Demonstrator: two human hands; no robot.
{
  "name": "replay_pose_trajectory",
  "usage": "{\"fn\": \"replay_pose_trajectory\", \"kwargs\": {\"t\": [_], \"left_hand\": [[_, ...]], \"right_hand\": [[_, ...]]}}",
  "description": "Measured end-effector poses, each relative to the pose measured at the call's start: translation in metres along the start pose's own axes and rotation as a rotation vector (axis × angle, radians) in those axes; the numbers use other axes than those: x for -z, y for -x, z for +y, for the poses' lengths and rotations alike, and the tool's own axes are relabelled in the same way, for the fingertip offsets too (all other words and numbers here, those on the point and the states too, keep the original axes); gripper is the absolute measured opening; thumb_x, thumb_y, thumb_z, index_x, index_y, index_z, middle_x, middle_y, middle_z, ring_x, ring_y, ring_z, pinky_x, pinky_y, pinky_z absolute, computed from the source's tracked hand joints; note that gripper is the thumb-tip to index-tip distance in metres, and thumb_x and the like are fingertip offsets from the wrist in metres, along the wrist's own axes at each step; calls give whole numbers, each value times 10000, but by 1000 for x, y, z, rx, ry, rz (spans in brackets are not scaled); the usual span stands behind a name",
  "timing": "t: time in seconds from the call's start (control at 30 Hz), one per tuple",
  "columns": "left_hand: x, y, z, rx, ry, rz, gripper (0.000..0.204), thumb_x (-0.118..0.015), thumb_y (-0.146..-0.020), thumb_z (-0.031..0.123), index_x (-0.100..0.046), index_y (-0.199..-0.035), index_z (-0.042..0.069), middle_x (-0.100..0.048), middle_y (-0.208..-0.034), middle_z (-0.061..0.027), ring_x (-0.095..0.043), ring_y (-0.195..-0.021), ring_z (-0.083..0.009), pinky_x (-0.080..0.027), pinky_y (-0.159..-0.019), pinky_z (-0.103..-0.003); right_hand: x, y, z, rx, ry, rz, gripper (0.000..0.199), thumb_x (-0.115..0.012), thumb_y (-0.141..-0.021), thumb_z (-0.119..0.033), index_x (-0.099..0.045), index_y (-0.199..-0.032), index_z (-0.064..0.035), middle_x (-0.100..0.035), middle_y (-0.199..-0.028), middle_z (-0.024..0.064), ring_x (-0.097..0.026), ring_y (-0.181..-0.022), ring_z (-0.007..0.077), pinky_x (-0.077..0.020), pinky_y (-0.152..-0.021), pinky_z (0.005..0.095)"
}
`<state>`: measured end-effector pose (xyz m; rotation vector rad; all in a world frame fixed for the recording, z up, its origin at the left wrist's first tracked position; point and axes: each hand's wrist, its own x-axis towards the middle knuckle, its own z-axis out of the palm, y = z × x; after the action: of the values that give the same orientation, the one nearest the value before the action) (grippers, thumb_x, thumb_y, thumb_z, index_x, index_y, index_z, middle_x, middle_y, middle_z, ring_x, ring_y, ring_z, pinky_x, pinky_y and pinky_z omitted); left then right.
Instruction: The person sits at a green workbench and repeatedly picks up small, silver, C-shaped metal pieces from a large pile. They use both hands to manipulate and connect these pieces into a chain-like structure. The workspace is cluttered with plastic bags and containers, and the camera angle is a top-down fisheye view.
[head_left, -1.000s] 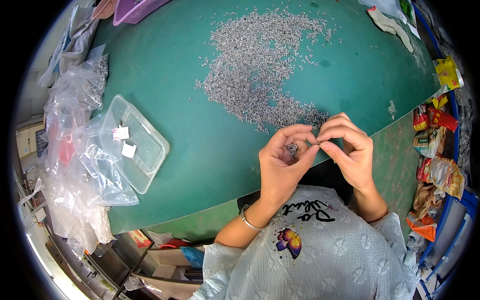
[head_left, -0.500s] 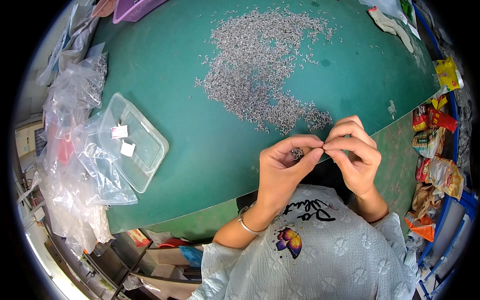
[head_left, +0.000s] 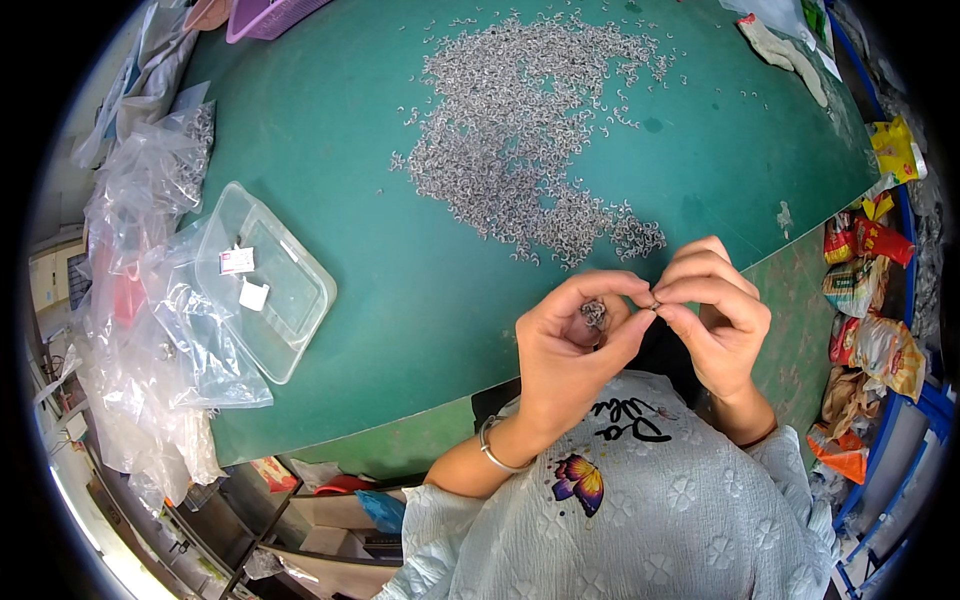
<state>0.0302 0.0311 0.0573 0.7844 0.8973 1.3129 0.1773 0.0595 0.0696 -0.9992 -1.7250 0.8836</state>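
Many metal pieces (head_left: 505, 150) on green table (head_left: 400, 320), between clear tub (head_left: 290, 290) and glove (head_left: 784, 55)

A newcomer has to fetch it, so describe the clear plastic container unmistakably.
Find the big green table, then the crumpled clear bags along its left edge. At their right side sits the container, rectangular, with two small white pieces within its outline. Its straight sides set it apart from the limp bags.
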Motion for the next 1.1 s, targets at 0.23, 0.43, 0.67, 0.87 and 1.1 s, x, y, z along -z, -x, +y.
{"fn": "replay_pose_trajectory", "kwargs": {"t": [0.23,0.43,0.67,0.87,1.1], "left_hand": [[-1,2,3,-49,-31,-24,245,-588,-705,-157,-571,-924,-47,-585,-888,-74,-455,-648,-44,-390,-583,-182],[0,0,-1,103,64,34,228,-542,-754,-118,-562,-971,-49,-540,-866,-44,-443,-688,-53,-381,-603,-194],[18,-7,-23,424,705,80,206,-423,-758,-14,-539,-922,-57,-477,-838,-71,-392,-687,-136,-343,-621,-248],[19,-5,-30,402,661,163,164,-391,-761,14,-514,-856,-39,-438,-799,-66,-375,-675,-145,-331,-616,-254],[22,-4,-32,426,624,97,194,-391,-843,4,-521,-978,-45,-447,-737,-37,-360,-597,-99,-314,-529,-214]], "right_hand": [[1,1,-1,5,-25,1,118,-687,-642,30,-633,-746,13,-610,-761,90,-532,-725,216,-412,-651,310],[8,6,14,-129,-72,94,110,-645,-696,44,-624,-802,21,-614,-790,105,-542,-748,209,-418,-676,303],[6,7,45,-173,642,-14,347,-706,-651,-77,-606,-979,-28,-561,-908,122,-506,-858,275,-416,-769,358],[-9,8,61,-70,478,32,171,-659,-690,22,-620,-855,3,-570,-803,95,-540,-706,228,-442,-622,303],[-4,6,57,-337,216,88,141,-617,-730,42,-631,-866,5,-623,-839,93,-555,-657,165,-442,-605,253]]}}
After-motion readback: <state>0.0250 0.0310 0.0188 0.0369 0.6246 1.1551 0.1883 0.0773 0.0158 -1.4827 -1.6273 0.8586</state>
